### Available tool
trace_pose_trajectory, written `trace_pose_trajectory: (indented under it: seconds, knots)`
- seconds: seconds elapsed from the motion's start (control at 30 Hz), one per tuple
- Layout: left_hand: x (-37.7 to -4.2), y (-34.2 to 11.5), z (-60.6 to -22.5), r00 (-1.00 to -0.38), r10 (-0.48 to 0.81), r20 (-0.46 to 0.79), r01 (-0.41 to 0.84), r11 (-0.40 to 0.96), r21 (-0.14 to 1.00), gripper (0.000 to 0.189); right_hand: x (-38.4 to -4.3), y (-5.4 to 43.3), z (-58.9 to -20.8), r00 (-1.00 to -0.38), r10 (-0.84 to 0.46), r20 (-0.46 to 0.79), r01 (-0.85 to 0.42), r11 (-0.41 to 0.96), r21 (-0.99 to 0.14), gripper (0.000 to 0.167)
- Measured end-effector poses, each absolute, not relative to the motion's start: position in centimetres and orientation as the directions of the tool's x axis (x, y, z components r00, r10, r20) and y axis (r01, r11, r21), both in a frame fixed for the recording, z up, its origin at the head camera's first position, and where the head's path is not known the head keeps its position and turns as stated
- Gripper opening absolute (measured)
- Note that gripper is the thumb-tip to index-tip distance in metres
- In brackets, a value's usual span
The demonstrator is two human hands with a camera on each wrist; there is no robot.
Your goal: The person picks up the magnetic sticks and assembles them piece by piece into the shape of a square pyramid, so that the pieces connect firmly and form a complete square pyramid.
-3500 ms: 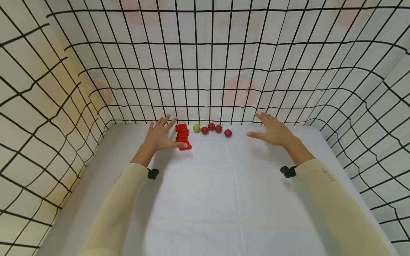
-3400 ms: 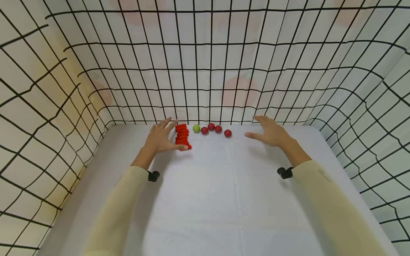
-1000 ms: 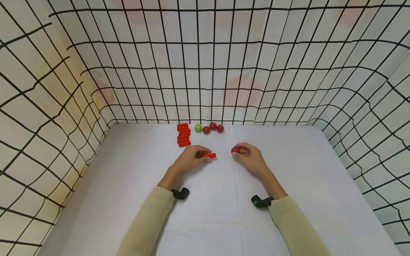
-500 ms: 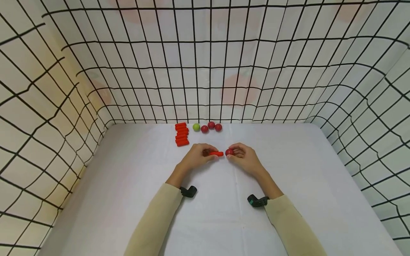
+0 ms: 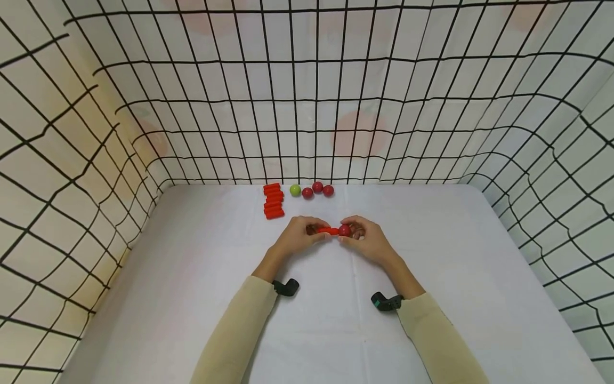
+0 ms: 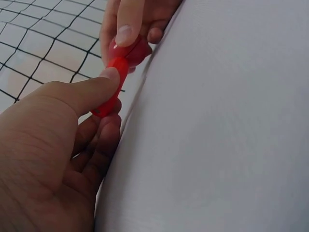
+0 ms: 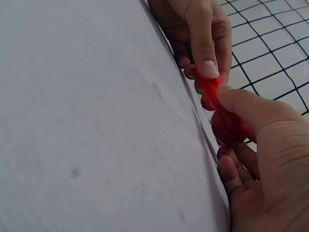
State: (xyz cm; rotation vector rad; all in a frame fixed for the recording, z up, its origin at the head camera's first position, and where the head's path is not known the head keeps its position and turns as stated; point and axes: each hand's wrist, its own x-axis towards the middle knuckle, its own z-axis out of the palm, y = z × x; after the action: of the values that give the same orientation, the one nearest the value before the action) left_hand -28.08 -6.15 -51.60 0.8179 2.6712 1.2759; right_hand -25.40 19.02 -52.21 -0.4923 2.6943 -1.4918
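Note:
In the head view, my left hand (image 5: 295, 234) pinches a short red stick (image 5: 331, 231) between thumb and fingers, its free end pointing right. My right hand (image 5: 369, 240) holds a small dark red ball (image 5: 345, 230) with thumb and fingertips. The stick's end meets the ball above the middle of the table. From the left wrist, the stick (image 6: 117, 67) appears bright red and smooth, lying against the ball (image 6: 139, 53). A thin dark line crosses the ball (image 7: 229, 126) in the right wrist view. Fingers hide part of both pieces.
Several more red sticks (image 5: 274, 200) lie in a column at the back left of the white-covered table (image 5: 307, 320). Beside them sit a green ball (image 5: 295, 190) and three dark red balls (image 5: 317, 187). A black wire grid (image 5: 307, 101) encloses the back and sides.
Both hands started open at the back. They picked up the front red stick and the rightmost ball, came forward to the middle, and closed the gap until stick and ball met.

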Motion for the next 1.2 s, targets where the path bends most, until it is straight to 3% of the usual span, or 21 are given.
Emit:
trace_pose_trajectory:
  seconds: [0.43, 0.77, 1.2]
  knots:
    - [-28.6, -6.6, -51.2, -0.843, 0.508, 0.178, 0.454, 0.494, 0.742, 0.029, -25.8, 18.5, -52.8, -0.926, -0.311, 0.215, -0.352, 0.505, -0.788, 0.03]
    - [-30.3, -7.2, -50.1, -0.904, 0.379, 0.2, 0.388, 0.528, 0.755, 0.043, -25.8, 18.6, -52.7, -0.935, -0.282, 0.214, -0.337, 0.519, -0.786, 0.028]
    - [-33.6, -6.9, -49.6, -0.934, 0.252, 0.254, 0.358, 0.676, 0.645, 0.065, -25.4, 18.6, -52.8, -0.941, -0.27, 0.203, -0.319, 0.514, -0.796, 0.028]
